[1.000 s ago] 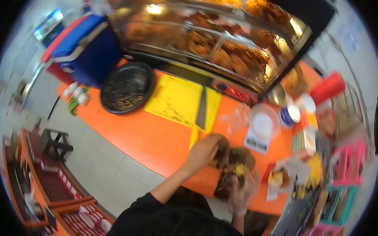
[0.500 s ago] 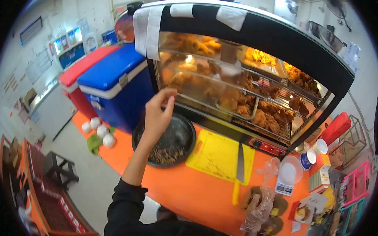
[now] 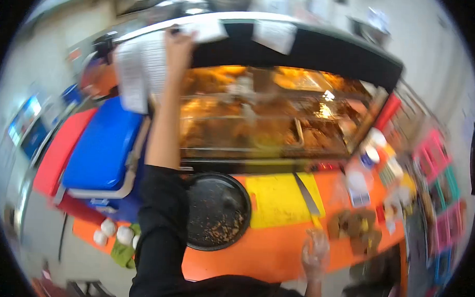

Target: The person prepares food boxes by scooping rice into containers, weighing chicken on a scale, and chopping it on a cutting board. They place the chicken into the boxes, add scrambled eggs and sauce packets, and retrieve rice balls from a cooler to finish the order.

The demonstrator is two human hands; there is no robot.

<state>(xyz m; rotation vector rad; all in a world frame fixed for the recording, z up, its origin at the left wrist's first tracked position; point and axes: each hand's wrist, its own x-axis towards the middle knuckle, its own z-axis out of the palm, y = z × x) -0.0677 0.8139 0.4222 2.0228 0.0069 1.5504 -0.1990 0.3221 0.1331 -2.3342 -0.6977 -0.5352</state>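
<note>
Display cabinet [image 3: 324,57] with a glass front is standing along the far side of an orange table [image 3: 265,259], its long axis running left to right across the view and its lit shelves glowing with golden-brown food. Blue cooler [image 3: 99,149] and red cooler [image 3: 62,155] are standing side by side to the left. Across the tabletop, a black round pan [image 3: 217,213] is lying just left of a yellow cutting board [image 3: 272,202]. Long paper strips [image 3: 152,62] are hanging from the cabinet's left end.

A bare left hand [image 3: 179,49], by far the nearer of the two to the cabinet's upper edge, is hovering or resting there; blur is hiding which. The strips are lying to its left, and a short white slip [image 3: 207,31] is hanging immediately to its right. Its fingers are bending toward a small dark object [image 3: 175,28], though whether they are pinching it cannot be told.

Well apart, the right hand [image 3: 316,252], wearing a clear glove, is hovering near the table's front edge, fingers loosely parted and holding nothing visible. Directly beyond its fingertips, a knife [image 3: 306,194] is lying slantwise on the board, yellow handle pointing toward the glove.
</note>
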